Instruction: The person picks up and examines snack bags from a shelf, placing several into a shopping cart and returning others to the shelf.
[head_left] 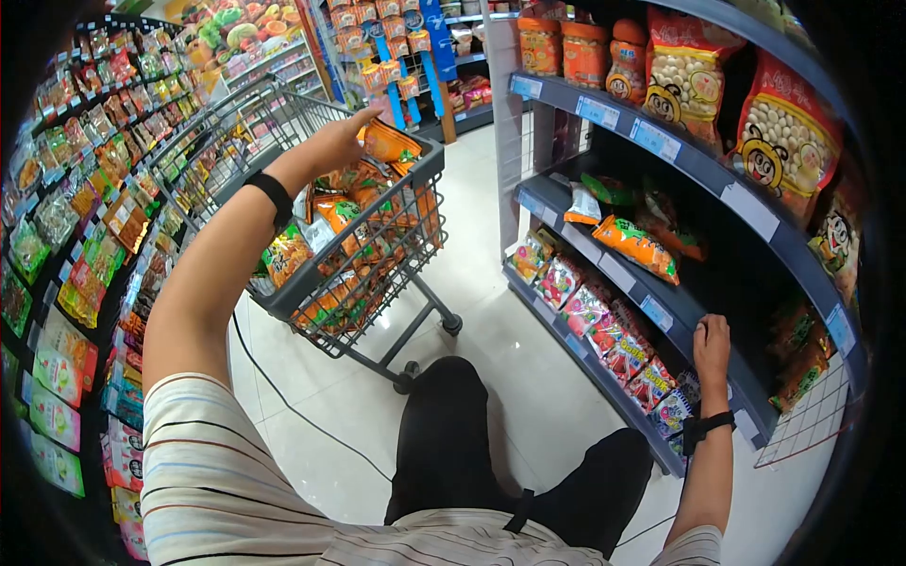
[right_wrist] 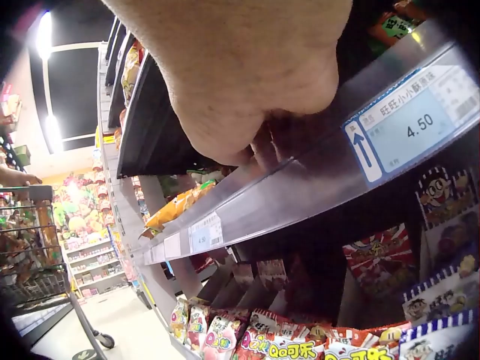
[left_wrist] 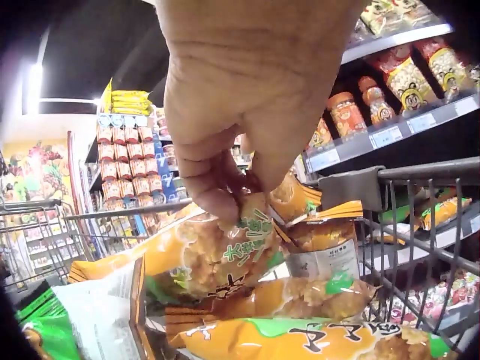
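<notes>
I am seeing one cart (head_left: 283, 294) standing left of centre in the aisle, its left side running close along the left rack (head_left: 80, 198). A strip of bare floor (head_left: 491, 311) is lying open between the cart's right rim and the right shelves, giving room on that side. The cart is piled almost to its rim, so little depth is left inside.

The left hand (head_left: 335, 141) is reaching far forward, arm nearly straight, over the cart's far end. Its fingers (left_wrist: 214, 191) are pointing down and pinching the top of an orange bag (left_wrist: 225, 255), which is lying on the pile among the others. In the left wrist view I am counting at least four orange bags in the pile; the deeper ones I cannot count.

The right hand (head_left: 712, 344) is resting low and near on the right, wrist straight, on the shelf edge (right_wrist: 300, 187). Its fingers (right_wrist: 259, 146) are hooking over that edge and gripping it, just left of a price label (right_wrist: 416, 124). The shelf behind the edge is mostly bare and dark, with one orange bag of the same kind (head_left: 637, 247) lying farther along it. Three tiers are showing on this side, the lowest packed with red packets (head_left: 613, 340).
</notes>
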Demonstrator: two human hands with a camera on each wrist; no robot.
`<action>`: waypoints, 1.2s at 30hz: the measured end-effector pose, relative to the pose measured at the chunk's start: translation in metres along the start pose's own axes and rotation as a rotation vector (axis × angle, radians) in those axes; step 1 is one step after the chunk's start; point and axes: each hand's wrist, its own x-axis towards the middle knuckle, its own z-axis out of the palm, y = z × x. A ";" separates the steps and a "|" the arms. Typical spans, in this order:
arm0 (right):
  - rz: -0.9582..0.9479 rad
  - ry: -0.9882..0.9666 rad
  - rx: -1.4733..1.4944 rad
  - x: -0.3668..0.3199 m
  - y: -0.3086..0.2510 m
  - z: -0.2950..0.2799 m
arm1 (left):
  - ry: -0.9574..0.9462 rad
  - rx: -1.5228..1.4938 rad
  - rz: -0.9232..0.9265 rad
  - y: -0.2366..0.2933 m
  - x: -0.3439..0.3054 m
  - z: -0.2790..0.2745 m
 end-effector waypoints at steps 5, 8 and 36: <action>0.002 -0.021 -0.002 0.000 -0.004 -0.004 | -0.092 -0.140 0.062 0.011 0.004 0.007; 0.001 -0.021 0.010 0.000 -0.004 -0.005 | -0.002 -0.053 0.113 0.003 0.004 0.011; -0.039 -0.010 -0.012 -0.004 -0.002 -0.004 | -0.023 -0.120 -0.173 0.018 -0.041 -0.005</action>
